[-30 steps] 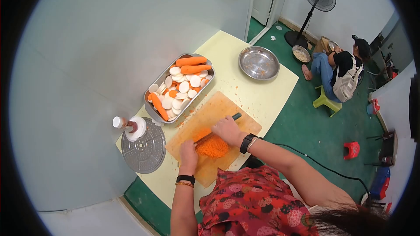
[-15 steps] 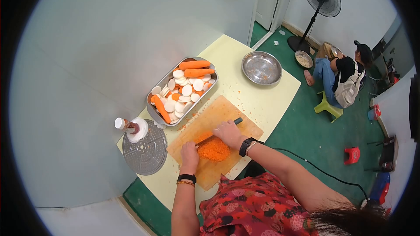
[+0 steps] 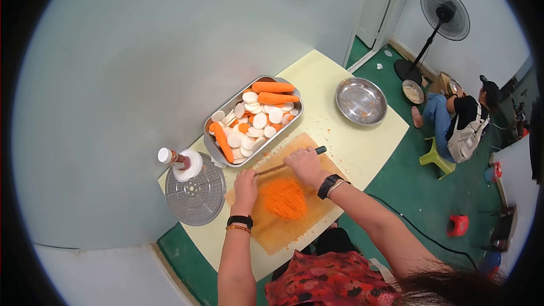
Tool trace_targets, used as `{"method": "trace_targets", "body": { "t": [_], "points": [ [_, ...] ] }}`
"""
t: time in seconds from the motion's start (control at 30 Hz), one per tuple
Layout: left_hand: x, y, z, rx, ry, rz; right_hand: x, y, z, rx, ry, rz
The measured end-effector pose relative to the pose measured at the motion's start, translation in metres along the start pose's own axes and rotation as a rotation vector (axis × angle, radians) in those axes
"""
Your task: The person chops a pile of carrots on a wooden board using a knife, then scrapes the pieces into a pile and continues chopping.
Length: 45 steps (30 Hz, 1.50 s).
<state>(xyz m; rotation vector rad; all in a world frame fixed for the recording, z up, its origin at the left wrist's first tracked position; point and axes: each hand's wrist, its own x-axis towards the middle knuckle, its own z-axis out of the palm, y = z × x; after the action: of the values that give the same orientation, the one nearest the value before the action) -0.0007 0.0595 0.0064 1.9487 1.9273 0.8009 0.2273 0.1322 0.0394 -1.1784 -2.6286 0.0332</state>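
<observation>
A knife (image 3: 272, 170) spans the wooden cutting board (image 3: 266, 239), just beyond a mound of finely chopped carrot (image 3: 285, 199). My right hand (image 3: 305, 167) is closed around it at the handle end, where a dark handle tip (image 3: 321, 150) sticks out past the fingers. At the other end, my left hand (image 3: 245, 188) pinches the blade near its point. Both hands rest low over the board, with the chopped carrot between them and my body. Small orange bits are scattered over the board and tabletop.
Behind the board stands a metal tray (image 3: 208, 146) of sliced white rounds and carrots (image 3: 273, 87). A steel bowl (image 3: 361, 101), a perforated metal disc (image 3: 195, 196) and a capped jar (image 3: 174, 158) share the table (image 3: 309, 68). A person (image 3: 462, 116) sits beyond, near a fan (image 3: 445, 13).
The knife has moved from in the chopped carrot to the pile's far side, both hands going with it. The pile now shows whole and looser. The whole view has shifted slightly.
</observation>
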Motion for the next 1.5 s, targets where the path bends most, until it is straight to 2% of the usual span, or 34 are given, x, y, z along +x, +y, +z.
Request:
{"method": "trace_targets", "body": {
  "t": [0.1, 0.2, 0.5, 0.67, 0.77, 1.0, 1.27, 1.47, 1.5],
  "points": [
    [0.001, -0.014, 0.011, 0.024, -0.012, -0.044, 0.008, 0.002, 0.014, 0.020, 0.016, -0.026],
    [-0.013, -0.015, 0.022, 0.057, -0.030, -0.082, 0.002, -0.001, 0.022, -0.028, -0.128, -0.032],
    [-0.059, 0.015, 0.016, 0.014, -0.068, -0.078, -0.041, -0.008, -0.001, 0.070, -0.175, -0.099],
    [-0.076, 0.034, -0.002, -0.049, -0.049, -0.106, -0.056, -0.018, -0.016, 0.075, -0.129, -0.101],
    [-0.088, 0.025, 0.010, -0.052, -0.096, -0.120, -0.066, -0.021, -0.010, 0.042, -0.130, -0.118],
    [-0.076, 0.050, -0.017, -0.017, 0.035, -0.052, -0.059, -0.029, -0.042, 0.053, -0.050, -0.070],
    [-0.092, 0.037, 0.012, -0.010, -0.064, -0.022, -0.083, -0.024, -0.003, 0.107, -0.085, -0.073],
    [-0.093, 0.024, 0.012, 0.025, -0.031, 0.027, -0.077, -0.027, -0.007, 0.180, -0.006, -0.043],
    [-0.096, 0.017, 0.016, -0.013, -0.071, 0.038, -0.078, -0.027, -0.002, 0.176, -0.060, -0.022]
  ]
}}
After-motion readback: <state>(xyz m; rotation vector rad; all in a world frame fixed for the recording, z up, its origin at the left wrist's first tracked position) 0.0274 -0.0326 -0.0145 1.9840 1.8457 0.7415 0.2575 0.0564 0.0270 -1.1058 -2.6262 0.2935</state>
